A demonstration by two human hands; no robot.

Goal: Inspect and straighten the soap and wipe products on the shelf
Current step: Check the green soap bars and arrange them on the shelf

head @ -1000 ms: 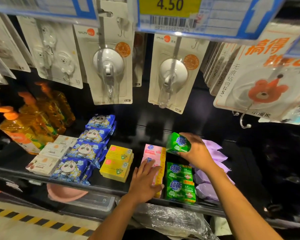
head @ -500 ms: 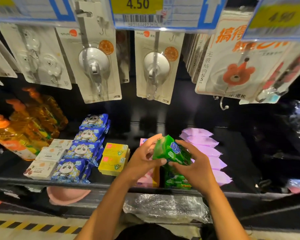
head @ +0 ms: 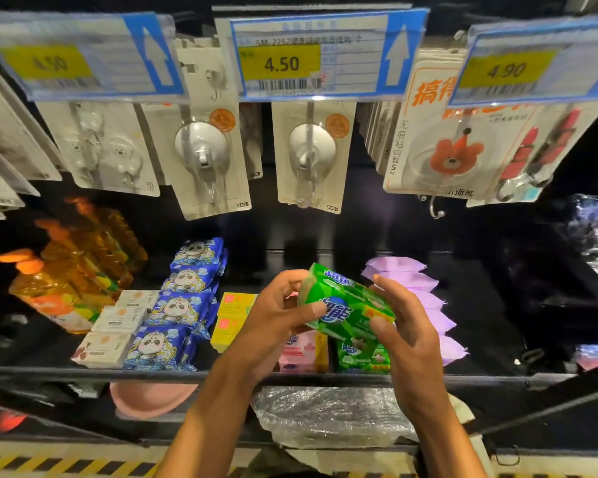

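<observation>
Hands are gripping a green soap pack (head: 346, 305) in the air just above the front of the dark shelf (head: 221, 376). The left hand (head: 273, 322) is curling around the pack's left end with its thumb pressing across the printed face. The right hand (head: 408, 326) is clasping the pack's right end, fingers wrapping behind and thumb lying on the front.

The pack is a glossy rectangular bar in a bright green wrapper, carrying white Chinese characters on a blue swirl and a yellow-orange patch near its right corner. It is tilting, with the right end lower.

Directly beneath the held pack, more green soap packs (head: 363, 357) are lying flat on the shelf, touching a pink soap pack (head: 302, 353) to their left. Further left of the held pack, yellow soap boxes (head: 232, 315), blue panda-print packs (head: 173, 312), white soap boxes (head: 118, 319) and orange pump bottles (head: 66, 281) are sitting in rows. To the right of the held pack, pale purple wipe packs (head: 428, 298) are overlapping in a line running front to back. Above it, carded suction hooks (head: 308, 157) are hanging under a 4.50 price tag (head: 280, 63).
</observation>
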